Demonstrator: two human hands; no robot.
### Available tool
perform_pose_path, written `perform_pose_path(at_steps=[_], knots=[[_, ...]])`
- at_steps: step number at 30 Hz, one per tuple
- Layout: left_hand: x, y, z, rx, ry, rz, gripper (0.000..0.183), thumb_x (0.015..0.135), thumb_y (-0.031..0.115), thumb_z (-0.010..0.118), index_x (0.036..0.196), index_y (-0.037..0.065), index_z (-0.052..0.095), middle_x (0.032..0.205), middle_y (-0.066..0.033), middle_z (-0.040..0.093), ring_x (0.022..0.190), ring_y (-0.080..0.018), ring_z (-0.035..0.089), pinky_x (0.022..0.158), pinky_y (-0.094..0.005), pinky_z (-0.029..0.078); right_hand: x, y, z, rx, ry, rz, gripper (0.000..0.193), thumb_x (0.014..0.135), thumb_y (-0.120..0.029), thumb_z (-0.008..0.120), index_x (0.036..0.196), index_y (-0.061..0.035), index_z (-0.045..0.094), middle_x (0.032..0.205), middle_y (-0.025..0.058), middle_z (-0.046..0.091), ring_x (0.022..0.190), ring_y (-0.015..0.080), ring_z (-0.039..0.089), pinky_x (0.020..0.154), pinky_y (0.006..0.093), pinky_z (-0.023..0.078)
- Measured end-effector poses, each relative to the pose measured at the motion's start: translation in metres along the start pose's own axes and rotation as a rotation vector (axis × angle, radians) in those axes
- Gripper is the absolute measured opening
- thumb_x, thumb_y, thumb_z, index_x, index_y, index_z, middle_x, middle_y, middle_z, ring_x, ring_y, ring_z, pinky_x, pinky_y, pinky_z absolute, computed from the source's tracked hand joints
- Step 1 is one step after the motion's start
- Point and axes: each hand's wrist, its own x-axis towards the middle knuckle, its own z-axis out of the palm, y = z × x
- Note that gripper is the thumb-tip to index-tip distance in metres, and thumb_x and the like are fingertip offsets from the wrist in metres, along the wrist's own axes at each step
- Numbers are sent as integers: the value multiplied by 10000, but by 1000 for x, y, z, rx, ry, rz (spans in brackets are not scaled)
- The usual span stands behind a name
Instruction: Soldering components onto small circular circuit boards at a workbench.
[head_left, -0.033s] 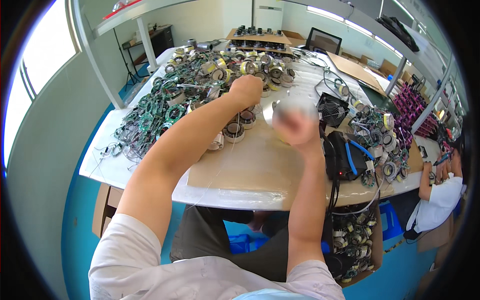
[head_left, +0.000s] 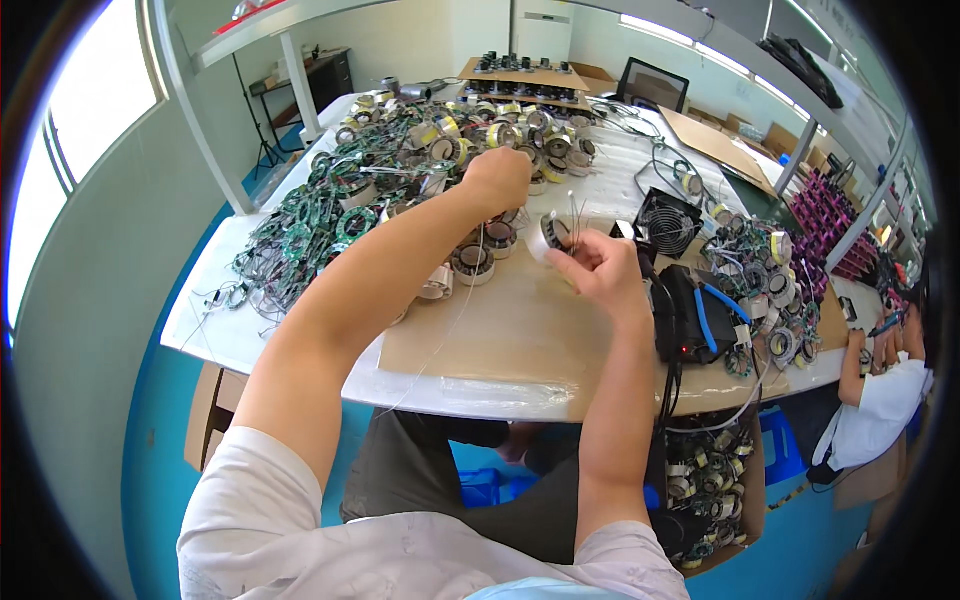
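Observation:
Between the thumb and fingers of my right hand (head_left: 607,270) is a ring-shaped motor stator (head_left: 546,240), with a pale outer band, dark teeth inside and thin wires standing up from it. It is held tilted above the brown board (head_left: 480,340) on the table. My left hand (head_left: 497,180) reaches to the right edge of a big heap of similar stators and green circuit boards (head_left: 352,225). Its fingers are curled in, and what they grip is hidden behind the hand. A few loose stators (head_left: 472,263) sit just below my left wrist.
Right of my right hand stand a black fan (head_left: 668,225) and a black box (head_left: 690,310) with blue-handled pliers (head_left: 703,318). Beyond them lies another stator heap (head_left: 775,275). A carton of stators (head_left: 745,490) stands below the table edge. A person (head_left: 880,400) works at far right.
My right hand and the stator were smeared by motion and now show sharply, with the stator turned so its toothed inside shows. My left hand has hardly moved.

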Motion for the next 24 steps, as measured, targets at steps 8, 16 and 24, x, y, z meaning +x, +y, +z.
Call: perform_pose_path(at_steps=[8,16,24], knots=[[-44,-39,-95,76,157,5,129,741,101,652,785,6,729,848,-225,715,856,-386,714,791,-471,585,-1,-15,2,-197,-454,371,449,727,-411,878,805,7,736,605,74,668,459,112,599,484,270,480],[-36,-98,-60,6,-13,-35,280,743,240,738,825,-28,736,886,-245,713,899,-400,700,844,-461,569,-2,-1,16,-478,-456,106,603,629,-475,885,995,-12,767,898,164,750,812,306,723,813,386,566],[-12,-121,-51,32,-58,-52,182,745,120,657,807,-32,737,873,-242,722,844,-402,711,788,-419,593,0,10,25,-422,-468,-5,583,640,-419,895,983,27,742,954,199,739,908,336,714,841,381,543]])
